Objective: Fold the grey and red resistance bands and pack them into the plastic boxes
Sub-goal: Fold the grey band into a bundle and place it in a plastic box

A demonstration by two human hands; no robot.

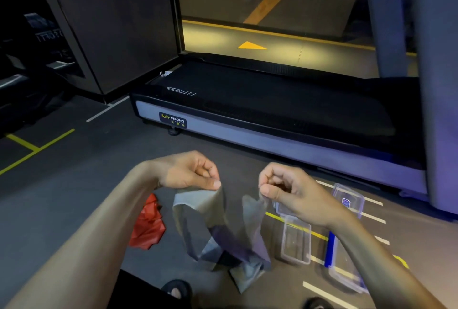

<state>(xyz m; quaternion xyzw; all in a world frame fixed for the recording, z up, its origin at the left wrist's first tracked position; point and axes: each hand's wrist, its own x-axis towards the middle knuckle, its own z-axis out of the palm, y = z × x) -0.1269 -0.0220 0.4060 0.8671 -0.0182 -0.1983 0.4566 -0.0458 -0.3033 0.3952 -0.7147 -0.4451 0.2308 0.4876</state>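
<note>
Hanging between both raised hands, the grey band (218, 231) is drooping in a loose U over the dark floor (74, 184). The left hand (188, 172) is pinching one upper end between thumb and fingertips, and the right hand (285, 189) is pinching the other end the same way, so the band's long axis is running down from each hand to a crumpled bottom that is touching the floor near the person's feet. The two held ends are sitting near each other with a gap between them.

Open floor is lying to the left and in front of the hands, marked with yellow and white lines. A treadmill (247, 110) is bounding the far side, its long grey side rail running across from left down to the right, and a grey upright post (438, 85) is closing the right edge.

The red band (148, 224) is lying bunched on the floor just left of the grey one, partly hidden behind the left forearm. To the right, a clear plastic box (296, 241) is sitting open on the floor just beside the hanging band, another clear box (349, 199) is lying beyond the right wrist, and a blue-edged one (344, 271) is lying under the right forearm.
</note>
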